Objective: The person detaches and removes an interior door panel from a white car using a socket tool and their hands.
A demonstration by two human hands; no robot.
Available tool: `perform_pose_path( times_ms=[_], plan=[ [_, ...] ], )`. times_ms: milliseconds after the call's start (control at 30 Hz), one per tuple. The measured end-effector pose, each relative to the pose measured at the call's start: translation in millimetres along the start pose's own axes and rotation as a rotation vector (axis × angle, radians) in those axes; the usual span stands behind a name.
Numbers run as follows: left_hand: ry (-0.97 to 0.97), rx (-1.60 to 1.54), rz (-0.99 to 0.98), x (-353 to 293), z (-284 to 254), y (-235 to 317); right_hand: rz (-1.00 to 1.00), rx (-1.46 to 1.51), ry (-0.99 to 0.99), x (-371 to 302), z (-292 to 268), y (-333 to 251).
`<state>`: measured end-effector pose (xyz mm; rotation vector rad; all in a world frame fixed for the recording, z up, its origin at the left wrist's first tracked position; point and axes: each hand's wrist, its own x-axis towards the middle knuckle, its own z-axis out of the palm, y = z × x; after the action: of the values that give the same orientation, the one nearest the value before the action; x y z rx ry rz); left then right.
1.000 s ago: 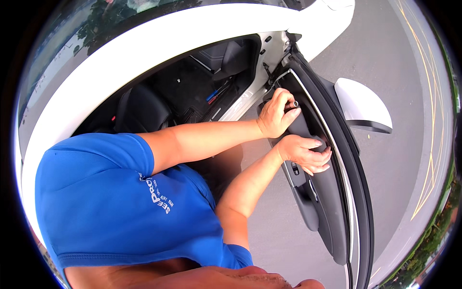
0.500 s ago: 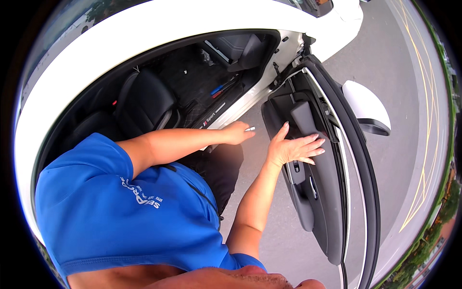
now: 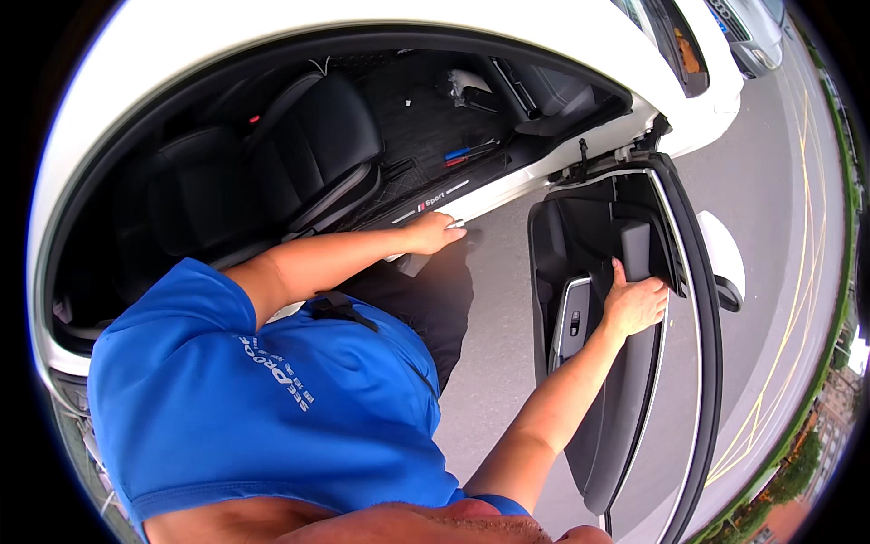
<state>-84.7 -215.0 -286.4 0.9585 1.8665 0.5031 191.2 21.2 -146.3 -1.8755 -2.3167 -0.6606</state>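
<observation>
My left hand is closed near the door sill of a white car, with a small silver metal piece poking out of its fingers. What kind of piece it is I cannot make out. On the right stands the open car door, its dark grey inner panel facing me. My right hand grips the upper edge of that panel by the window line. Its thumb lies on the inner side, and the fingertips curl over the edge, partly hidden.
Inside the car are a black seat and a dark floor. Blue- and red-handled tools lie by the sill. A white side mirror sticks out beyond the door. Grey pavement lies between door and car; another car stands far right.
My right hand, spread over the door panel before, has moved right and closed on its upper edge. My left hand still holds the silver piece. The view has shifted.
</observation>
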Motion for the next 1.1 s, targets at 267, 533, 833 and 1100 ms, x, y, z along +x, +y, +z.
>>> perform_pose_path(
  times_ms=[267, 533, 833, 1100],
  plan=[
    [0.019, 0.0, -0.115, -31, 8, -95, -0.126, 0.066, -0.201, 18, -1, 20],
    [0.025, -0.038, -0.108, -17, 49, -107, -0.176, 0.154, -0.165, 17, 2, 24],
    [0.252, -0.636, -0.128, 124, 90, 116, -0.186, 0.155, -0.144, 11, 4, 27],
    [0.423, -0.942, 0.36, 253, 88, 208, 0.083, 0.93, -0.111, -1, 7, 54]
  ],
)
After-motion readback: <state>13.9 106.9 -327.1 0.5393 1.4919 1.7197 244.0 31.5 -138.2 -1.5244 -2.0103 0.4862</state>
